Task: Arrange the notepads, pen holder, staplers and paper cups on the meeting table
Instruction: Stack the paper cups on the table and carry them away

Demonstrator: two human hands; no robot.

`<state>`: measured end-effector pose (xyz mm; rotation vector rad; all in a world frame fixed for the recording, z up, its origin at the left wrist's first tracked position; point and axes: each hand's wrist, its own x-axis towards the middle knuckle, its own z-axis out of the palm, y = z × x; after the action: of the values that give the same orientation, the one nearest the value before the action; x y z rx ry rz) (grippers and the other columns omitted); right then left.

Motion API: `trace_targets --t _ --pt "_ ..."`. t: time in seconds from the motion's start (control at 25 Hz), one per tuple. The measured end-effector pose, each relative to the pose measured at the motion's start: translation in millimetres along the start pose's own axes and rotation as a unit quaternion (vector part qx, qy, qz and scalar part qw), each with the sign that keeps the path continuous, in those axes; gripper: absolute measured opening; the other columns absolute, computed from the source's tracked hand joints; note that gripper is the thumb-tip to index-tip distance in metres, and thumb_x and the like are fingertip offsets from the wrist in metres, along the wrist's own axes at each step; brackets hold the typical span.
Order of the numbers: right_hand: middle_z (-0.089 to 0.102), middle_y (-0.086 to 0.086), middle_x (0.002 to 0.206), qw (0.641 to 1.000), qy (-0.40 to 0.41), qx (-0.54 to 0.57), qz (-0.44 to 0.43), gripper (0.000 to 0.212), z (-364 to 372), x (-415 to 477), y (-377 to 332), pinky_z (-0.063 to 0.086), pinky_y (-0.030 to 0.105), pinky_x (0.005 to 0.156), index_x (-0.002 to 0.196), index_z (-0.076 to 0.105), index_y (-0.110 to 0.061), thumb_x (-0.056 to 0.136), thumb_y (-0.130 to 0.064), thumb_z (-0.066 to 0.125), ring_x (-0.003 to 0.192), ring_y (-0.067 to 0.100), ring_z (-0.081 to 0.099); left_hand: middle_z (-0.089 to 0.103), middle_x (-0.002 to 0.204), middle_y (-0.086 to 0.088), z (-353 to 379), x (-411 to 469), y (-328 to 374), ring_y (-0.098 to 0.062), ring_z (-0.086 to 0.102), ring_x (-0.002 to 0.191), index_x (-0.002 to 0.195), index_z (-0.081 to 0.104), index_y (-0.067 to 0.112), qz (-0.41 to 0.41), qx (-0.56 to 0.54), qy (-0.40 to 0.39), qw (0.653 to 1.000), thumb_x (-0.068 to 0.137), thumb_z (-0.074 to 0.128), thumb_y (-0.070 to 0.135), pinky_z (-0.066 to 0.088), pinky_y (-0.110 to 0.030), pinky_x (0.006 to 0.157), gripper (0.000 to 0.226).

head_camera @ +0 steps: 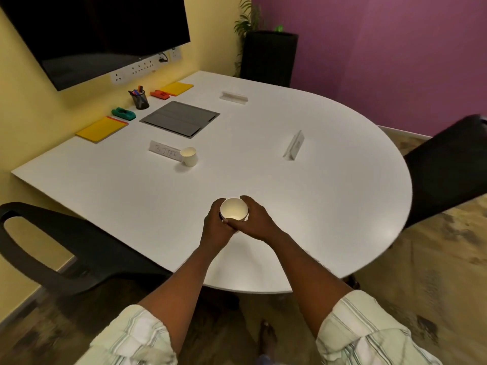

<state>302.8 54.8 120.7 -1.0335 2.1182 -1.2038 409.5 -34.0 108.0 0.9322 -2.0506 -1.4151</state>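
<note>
Both hands hold a white paper cup point(234, 208) over the near part of the white meeting table point(329, 206): my left hand point(217, 225) wraps its left side, my right hand point(257, 219) its right. A second paper cup point(189, 156) stands beside a name card point(164, 150). Along the far wall edge lie a yellow notepad point(101, 129), a green stapler point(123, 113), a black mesh pen holder point(141, 99) with pens, a red stapler point(160, 94) and another yellow notepad point(176, 88).
A grey cable hatch point(180, 118) is set into the table. Two more name cards point(234, 97) point(293, 145) stand on it. Black chairs sit at the left point(66, 248) and right point(448, 167). A dark screen point(100, 32) hangs on the wall, and a planter point(267, 57) stands behind the table.
</note>
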Motion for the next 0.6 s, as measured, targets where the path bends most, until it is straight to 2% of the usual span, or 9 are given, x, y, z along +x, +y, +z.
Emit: trace_targets --t 0.08,0.2,0.36,0.52,0.6 --pt "0.056 -0.005 0.122 1.000 0.007 -0.012 0.013 0.082 -19 -17 6 0.041 0.021 0.082 0.132 0.045 -0.016 0.066 -0.050 0.082 0.110 0.015 0.053 0.058 0.103 0.014 18 -12 8 -0.013 0.058 0.095 0.118 0.051 0.024 0.008 -0.002 -0.016 1.000 0.062 0.077 0.002 0.056 -0.033 0.076 0.065" --pt "0.056 -0.009 0.108 0.999 0.029 -0.028 0.022 0.069 -52 -39 19 0.039 0.015 0.068 0.120 0.049 -0.018 0.066 -0.046 0.082 0.098 0.012 0.054 0.058 0.104 0.014 51 -25 23 -0.014 0.059 0.097 0.116 0.051 0.027 0.016 -0.007 -0.043 0.999 0.061 0.077 0.002 0.057 -0.034 0.077 0.066" --pt "0.057 -0.002 0.116 0.997 0.048 -0.052 0.032 0.076 -103 -62 44 0.038 0.021 0.074 0.124 0.048 -0.013 0.065 -0.047 0.083 0.103 0.016 0.054 0.059 0.105 0.015 104 -39 47 -0.012 0.059 0.097 0.116 0.050 0.027 0.044 -0.001 -0.069 0.997 0.060 0.079 0.004 0.055 -0.028 0.076 0.068" --pt "0.056 -0.001 0.117 0.996 0.045 -0.067 0.040 0.080 -166 -88 81 0.038 0.020 0.072 0.125 0.047 -0.012 0.064 -0.050 0.082 0.103 0.018 0.054 0.060 0.110 0.009 177 -62 73 -0.013 0.059 0.098 0.120 0.049 0.024 0.047 0.006 -0.064 0.997 0.061 0.081 0.012 0.054 -0.029 0.079 0.069" --pt "0.056 -0.001 0.116 0.996 0.033 -0.076 0.042 0.080 -199 -102 102 0.037 0.019 0.070 0.125 0.047 -0.011 0.064 -0.050 0.082 0.102 0.018 0.054 0.060 0.109 0.010 216 -76 87 -0.011 0.060 0.097 0.119 0.049 0.026 0.043 0.005 -0.056 0.998 0.061 0.081 0.015 0.052 -0.025 0.078 0.067"
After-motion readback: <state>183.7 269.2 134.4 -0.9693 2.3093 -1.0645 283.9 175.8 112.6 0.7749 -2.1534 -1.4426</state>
